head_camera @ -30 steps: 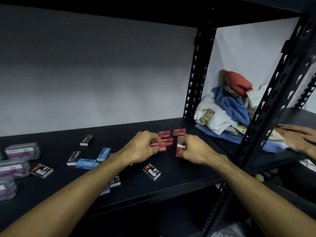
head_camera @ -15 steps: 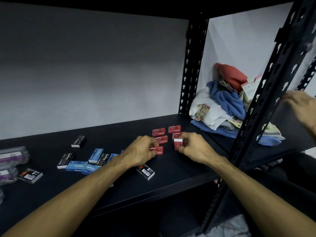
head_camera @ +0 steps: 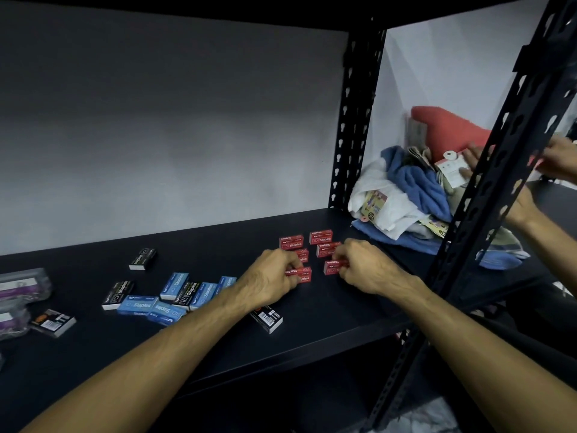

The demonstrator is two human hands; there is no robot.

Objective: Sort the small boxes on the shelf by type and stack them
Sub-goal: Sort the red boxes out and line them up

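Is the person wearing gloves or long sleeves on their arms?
No. Both arms are bare as far as the picture shows, with no sleeves. The left hand and right hand have no gloves, and I see no rings, watch or bracelet.

- Staple boxes [head_camera: 320, 237] are lying in a cluster on the shelf [head_camera: 327, 310], right of centre.
- More boxes [head_camera: 175, 295] are lying to their left.
- A heap of cloths [head_camera: 406, 198] is sitting behind, to the right.
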